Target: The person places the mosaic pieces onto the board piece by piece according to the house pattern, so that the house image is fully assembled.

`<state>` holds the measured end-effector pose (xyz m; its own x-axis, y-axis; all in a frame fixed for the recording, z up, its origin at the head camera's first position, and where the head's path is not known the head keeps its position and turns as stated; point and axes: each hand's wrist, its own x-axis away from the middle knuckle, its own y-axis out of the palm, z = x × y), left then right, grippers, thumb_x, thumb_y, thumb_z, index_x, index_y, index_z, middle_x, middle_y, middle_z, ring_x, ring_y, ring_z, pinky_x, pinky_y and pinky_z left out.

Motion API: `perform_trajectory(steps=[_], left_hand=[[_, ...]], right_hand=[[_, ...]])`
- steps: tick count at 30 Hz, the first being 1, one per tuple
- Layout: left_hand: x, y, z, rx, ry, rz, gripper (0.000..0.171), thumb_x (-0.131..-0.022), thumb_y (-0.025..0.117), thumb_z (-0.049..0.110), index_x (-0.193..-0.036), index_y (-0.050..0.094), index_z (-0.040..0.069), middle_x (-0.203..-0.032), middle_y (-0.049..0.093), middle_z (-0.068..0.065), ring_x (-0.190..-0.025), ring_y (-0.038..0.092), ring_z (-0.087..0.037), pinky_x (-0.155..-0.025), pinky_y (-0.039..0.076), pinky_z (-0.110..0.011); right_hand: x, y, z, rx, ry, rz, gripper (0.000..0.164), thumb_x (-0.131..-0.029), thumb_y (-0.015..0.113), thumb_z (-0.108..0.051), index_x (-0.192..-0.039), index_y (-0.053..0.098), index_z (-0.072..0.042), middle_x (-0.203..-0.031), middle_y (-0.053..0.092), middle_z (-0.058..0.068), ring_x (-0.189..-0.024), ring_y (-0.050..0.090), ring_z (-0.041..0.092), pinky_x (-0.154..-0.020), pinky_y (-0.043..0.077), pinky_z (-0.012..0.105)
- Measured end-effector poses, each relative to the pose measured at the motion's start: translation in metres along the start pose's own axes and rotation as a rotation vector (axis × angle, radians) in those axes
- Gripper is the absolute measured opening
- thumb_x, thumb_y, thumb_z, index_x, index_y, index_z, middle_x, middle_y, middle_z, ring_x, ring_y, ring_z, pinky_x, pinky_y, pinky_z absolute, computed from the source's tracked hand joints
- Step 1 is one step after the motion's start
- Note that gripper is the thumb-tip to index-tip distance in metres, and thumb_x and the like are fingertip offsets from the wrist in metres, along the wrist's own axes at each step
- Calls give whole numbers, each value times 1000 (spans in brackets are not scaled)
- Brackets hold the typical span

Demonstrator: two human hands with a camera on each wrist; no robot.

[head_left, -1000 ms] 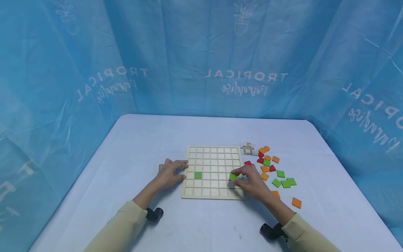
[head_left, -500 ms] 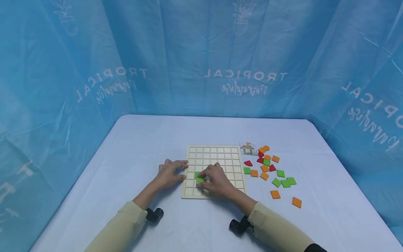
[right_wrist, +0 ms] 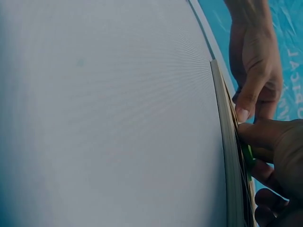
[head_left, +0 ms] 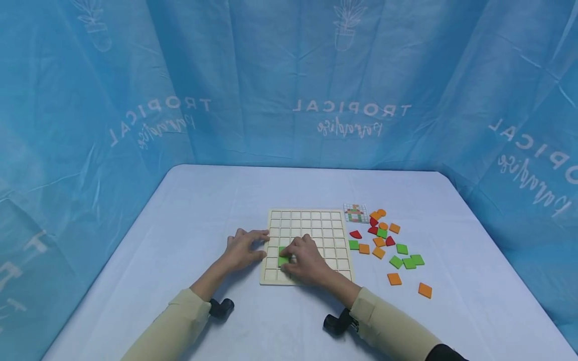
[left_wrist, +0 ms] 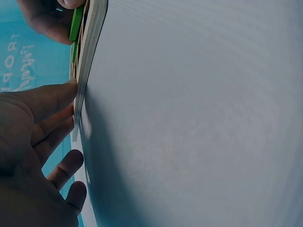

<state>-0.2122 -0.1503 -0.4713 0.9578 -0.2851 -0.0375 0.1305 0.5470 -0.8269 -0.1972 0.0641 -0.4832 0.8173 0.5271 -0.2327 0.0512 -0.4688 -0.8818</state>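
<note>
- Green tile (head_left: 283, 260), low centre of the head view, pinched between thumb and fingers of the right hand (head_left: 305, 261), at the lower-left part of the gridded board (head_left: 317, 224).
- That hand blocks several of the board's lower cells and hides part of the tile.
- Left hand (head_left: 243, 249), left of centre: fingers spread and fairly straight, thumb and fingertips touching the board's left edge.
- Second green tile (head_left: 282, 248), one, on the grid just above the pinched one.
- Loose, right of centre: six green squares (head_left: 402, 248), nine orange pieces (head_left: 394, 279), two of them round, and four red pieces (head_left: 355, 234).
- One patterned card (head_left: 356, 213) near the board's upper-right corner.
- White-covered table (head_left: 217, 198) beneath; blue curtain (head_left: 253, 60) filling the upper frame.
- Two black wrist devices (head_left: 221, 308), one per arm, lower centre.
</note>
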Motion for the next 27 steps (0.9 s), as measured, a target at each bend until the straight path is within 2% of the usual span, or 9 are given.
perform_trajectory(steps=[6,19,23,27], left_hand=[[0,-1,0,3,8,-3,39,-83,75,18,-120,66,12,-139,53,2,-99,42,-20,-82,26,-43],[0,-1,0,7,15,-4,39,-83,75,18,-120,66,12,-139,53,2,-97,42,-19,-81,26,-43],[0,-1,0,6,23,-3,40,-83,75,18,-121,66,12,-139,53,2,-97,42,-19,-82,26,-43],[1,-1,0,9,19,1,40,-83,75,18,-121,66,12,-138,53,2,-97,42,-19,-82,26,-43]], right_hand=[[0,0,0,26,-11,1,27,-79,78,-32,-103,74,-21,-90,52,-10,-83,36,11,-76,30,30],[1,-2,1,3,-30,15,27,-79,79,-31,-103,74,-20,-91,53,-8,-84,37,12,-76,30,31],[4,-8,2,-51,-8,44,27,-78,79,-30,-102,74,-18,-92,55,-6,-84,37,14,-76,31,33],[11,-17,12,-97,14,108,26,-78,80,-25,-102,75,-16,-90,56,-5,-85,38,14,-75,32,34]])
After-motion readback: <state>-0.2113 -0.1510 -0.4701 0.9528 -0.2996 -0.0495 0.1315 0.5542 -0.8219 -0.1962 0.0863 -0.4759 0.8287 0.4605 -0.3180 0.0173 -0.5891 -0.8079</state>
